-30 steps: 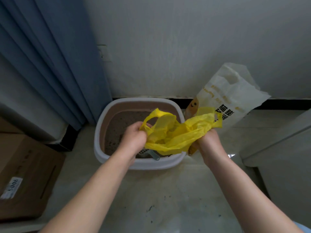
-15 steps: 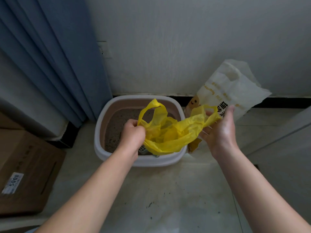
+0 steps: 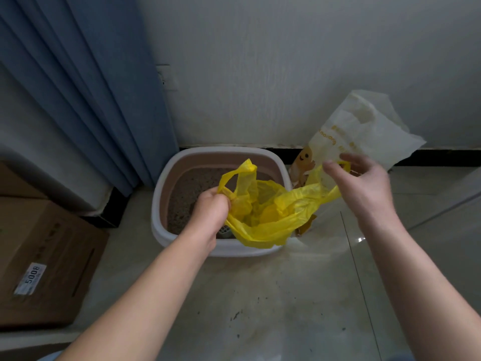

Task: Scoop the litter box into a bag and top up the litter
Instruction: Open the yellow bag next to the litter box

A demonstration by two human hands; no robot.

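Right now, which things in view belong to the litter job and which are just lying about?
Job: yellow bag, held by left hand and right hand; litter box; litter sack at the wall; grey scoop, mostly hidden.
Lying about: cardboard box; curtain.

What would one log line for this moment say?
left hand: grips yellow bag | right hand: at other handle, grip unclear | litter box: under bag

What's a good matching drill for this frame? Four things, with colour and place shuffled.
Things:
1. plastic bag
2. litter box
3. litter sack
4. carton

Colour and place:
A. brown, far left
B. yellow, held in the air
C. white with orange print, far right
D. pale rim, pinkish inside, centre

Pairs: 1-B, 2-D, 3-C, 4-A
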